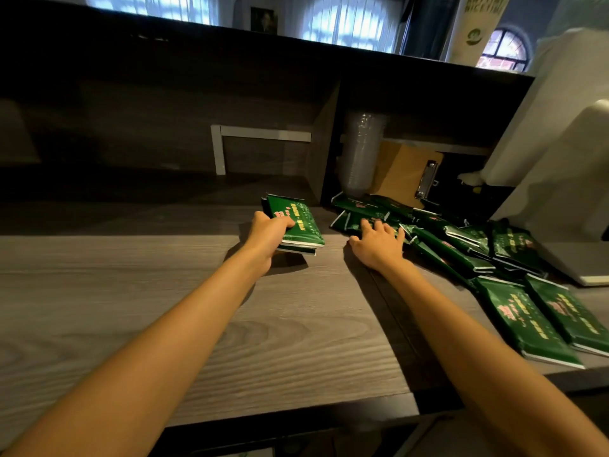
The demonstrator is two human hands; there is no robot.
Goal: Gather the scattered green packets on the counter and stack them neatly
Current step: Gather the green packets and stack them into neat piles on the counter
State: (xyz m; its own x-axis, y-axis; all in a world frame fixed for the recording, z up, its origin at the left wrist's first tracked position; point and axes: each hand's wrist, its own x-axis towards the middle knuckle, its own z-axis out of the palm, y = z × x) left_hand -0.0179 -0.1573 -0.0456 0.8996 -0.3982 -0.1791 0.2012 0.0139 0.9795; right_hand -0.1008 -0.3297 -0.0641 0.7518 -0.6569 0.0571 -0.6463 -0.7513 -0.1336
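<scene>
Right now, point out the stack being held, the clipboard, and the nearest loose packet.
held stack (304, 225), head view, on its green top face.
clipboard (398, 173), head view, on its brown board.
nearest loose packet (525, 321), head view, middle of its printed face.

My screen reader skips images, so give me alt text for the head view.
A person's left hand grips a small stack of green packets over a wooden counter, while the right hand touches the scattered green packets.

It looked like the staff side of a café: a stack of plastic cups (361, 153) stood in a cubby (428, 107), a clipboard (407, 174) just right of the cups, a white machine (566, 166) farther right, a printed banner (478, 24) above, identical green packets (514, 311) in front
</scene>
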